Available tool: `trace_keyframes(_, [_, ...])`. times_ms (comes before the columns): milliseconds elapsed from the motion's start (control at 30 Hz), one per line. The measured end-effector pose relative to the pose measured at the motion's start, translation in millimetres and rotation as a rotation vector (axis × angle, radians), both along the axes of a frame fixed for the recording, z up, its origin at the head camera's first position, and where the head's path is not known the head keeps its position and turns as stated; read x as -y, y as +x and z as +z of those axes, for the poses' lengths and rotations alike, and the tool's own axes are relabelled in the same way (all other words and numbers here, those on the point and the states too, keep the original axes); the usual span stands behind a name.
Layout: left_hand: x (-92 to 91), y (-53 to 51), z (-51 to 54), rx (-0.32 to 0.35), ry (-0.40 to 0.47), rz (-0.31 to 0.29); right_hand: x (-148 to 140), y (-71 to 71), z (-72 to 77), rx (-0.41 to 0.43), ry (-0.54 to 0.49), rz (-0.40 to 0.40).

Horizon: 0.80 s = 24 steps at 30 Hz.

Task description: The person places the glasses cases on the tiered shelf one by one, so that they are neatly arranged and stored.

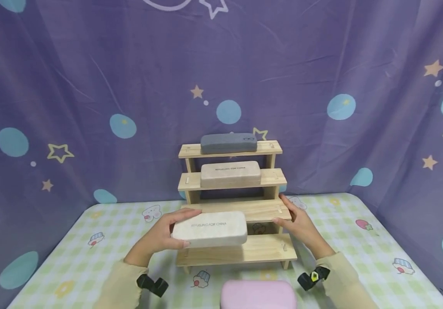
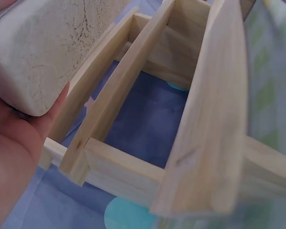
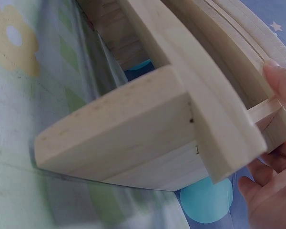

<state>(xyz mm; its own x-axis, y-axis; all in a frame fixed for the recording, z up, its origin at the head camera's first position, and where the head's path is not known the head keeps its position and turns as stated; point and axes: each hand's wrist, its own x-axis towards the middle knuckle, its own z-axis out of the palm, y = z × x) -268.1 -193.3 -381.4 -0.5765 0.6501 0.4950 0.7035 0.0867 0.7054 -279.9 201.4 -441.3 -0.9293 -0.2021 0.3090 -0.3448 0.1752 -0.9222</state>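
My left hand (image 1: pixel 159 234) holds a cream glasses case (image 1: pixel 210 229) by its left end, thumb at the front and fingers behind. The case, printed with dark lettering, is in front of the second-lowest step of a wooden stepped rack (image 1: pixel 237 255). In the left wrist view, the case's marbled side (image 2: pixel 43 47) shows at upper left, beside the rack's boards. At the rack's right side, my right hand (image 1: pixel 304 227) grips the end of that second-lowest step, its thumb on the front edge. The right wrist view shows the fingers (image 3: pixel 279 83) at the board's end.
A grey glasses case (image 1: pixel 228 143) lies on the top step, and a beige glasses case (image 1: pixel 230 175) on the step below it. A pink case (image 1: pixel 258 295) rests near the front of the checked tablecloth (image 1: pixel 109 240). A purple curtain (image 1: pixel 283 64) hangs behind.
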Motion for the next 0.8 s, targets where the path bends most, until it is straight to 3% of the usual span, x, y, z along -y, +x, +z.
trace_keyframes(400, [-23.2,-24.2,9.9,0.040,-0.023,0.015,0.4,-1.9,1.9,-0.010,-0.007,0.002])
trace_keyframes(800, [-43.8,-37.9,6.9,0.148,-0.010,0.032,-0.7,-1.1,-0.4,0.004,0.000,-0.009])
